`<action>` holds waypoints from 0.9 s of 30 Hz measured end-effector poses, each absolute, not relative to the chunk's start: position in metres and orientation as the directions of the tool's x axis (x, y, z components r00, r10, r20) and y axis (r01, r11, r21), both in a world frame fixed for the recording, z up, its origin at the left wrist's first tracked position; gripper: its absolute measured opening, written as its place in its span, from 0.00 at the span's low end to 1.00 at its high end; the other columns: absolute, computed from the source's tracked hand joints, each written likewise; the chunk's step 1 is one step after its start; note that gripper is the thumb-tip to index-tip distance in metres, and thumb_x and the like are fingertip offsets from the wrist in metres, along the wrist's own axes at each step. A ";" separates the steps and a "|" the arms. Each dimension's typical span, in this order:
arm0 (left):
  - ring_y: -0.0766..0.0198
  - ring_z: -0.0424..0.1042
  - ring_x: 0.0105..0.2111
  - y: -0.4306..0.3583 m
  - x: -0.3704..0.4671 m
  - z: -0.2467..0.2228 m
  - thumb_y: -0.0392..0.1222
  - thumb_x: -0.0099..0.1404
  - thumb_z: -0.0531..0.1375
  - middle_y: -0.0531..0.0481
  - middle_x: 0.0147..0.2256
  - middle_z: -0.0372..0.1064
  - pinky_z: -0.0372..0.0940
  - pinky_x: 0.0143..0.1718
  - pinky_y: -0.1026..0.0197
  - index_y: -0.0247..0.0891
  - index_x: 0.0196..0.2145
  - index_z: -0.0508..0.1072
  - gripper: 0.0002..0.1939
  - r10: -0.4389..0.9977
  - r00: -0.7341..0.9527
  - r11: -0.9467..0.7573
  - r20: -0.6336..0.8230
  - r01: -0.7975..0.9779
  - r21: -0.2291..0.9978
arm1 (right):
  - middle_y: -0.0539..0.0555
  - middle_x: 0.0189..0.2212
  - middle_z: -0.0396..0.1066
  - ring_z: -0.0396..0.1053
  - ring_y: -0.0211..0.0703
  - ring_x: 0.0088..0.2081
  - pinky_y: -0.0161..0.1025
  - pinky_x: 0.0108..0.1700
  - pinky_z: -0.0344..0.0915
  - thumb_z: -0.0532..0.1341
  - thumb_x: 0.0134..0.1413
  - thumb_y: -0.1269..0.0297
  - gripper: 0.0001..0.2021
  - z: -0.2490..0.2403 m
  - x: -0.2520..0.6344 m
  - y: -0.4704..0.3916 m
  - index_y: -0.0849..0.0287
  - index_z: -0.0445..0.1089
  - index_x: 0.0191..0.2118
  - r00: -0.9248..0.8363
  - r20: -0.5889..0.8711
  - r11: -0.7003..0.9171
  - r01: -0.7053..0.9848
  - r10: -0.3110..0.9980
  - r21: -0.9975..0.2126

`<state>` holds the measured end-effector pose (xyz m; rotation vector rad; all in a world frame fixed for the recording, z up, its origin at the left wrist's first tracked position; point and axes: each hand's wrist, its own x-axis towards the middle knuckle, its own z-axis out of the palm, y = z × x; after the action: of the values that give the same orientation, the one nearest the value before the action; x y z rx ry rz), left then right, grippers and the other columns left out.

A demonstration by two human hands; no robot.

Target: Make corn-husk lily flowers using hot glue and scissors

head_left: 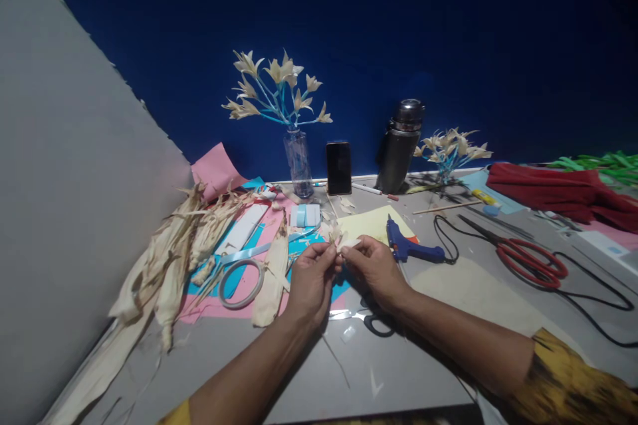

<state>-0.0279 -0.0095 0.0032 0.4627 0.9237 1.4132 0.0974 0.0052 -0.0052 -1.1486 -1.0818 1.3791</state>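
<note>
Above the middle of the table, my left hand (314,279) and my right hand (376,272) meet at their fingertips. Between them they pinch a small pale flower (339,239) that looks made of corn husk petals. Its lower end is hidden by my fingers. Black-handled scissors (381,325) lie beneath my hands. A blue glue gun (411,246) rests just right of my right hand. Left of my left hand lie a flat piece of corn husk (272,279) and a roll of tape (242,284).
Corn husks (169,279) pile up at the left. Behind stand a glass vase (298,163) of husk flowers, a phone (338,168), and a dark flask (399,153). Red-handled scissors (533,262), a black cord (593,299) and a red cloth (558,189) lie at the right.
</note>
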 end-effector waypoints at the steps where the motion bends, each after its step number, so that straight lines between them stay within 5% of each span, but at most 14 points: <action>1: 0.71 0.69 0.23 -0.010 -0.028 0.004 0.40 0.43 0.76 0.53 0.22 0.71 0.64 0.28 0.69 0.32 0.29 0.73 0.19 0.958 -0.095 0.152 -0.269 -0.627 0.764 | 0.45 0.17 0.65 0.57 0.33 0.21 0.33 0.23 0.51 0.70 0.46 0.53 0.16 -0.005 0.097 0.005 0.59 0.66 0.25 -0.044 -0.084 -0.089 -0.116 0.995 -0.989; 20: 0.70 0.68 0.21 -0.009 -0.028 0.004 0.39 0.47 0.74 0.53 0.20 0.70 0.62 0.27 0.68 0.34 0.28 0.72 0.15 0.966 -0.188 0.067 -0.177 -0.477 0.876 | 0.44 0.18 0.65 0.58 0.34 0.21 0.33 0.25 0.52 0.70 0.45 0.54 0.15 0.010 0.100 0.000 0.57 0.67 0.26 -0.153 -0.044 -0.071 -0.174 0.987 -0.982; 27: 0.70 0.69 0.22 -0.010 -0.028 0.003 0.40 0.45 0.75 0.54 0.22 0.70 0.64 0.26 0.68 0.34 0.29 0.72 0.18 0.970 -0.051 0.161 -0.238 -0.597 0.786 | 0.45 0.18 0.65 0.57 0.34 0.21 0.33 0.24 0.52 0.68 0.45 0.58 0.11 0.009 0.103 0.003 0.59 0.69 0.24 -0.088 -0.075 -0.087 -0.150 0.993 -0.985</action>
<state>-0.0280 -0.0101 0.0032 0.5296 0.9107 1.3737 0.1030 0.0030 0.0085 -1.1127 -1.1131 1.3982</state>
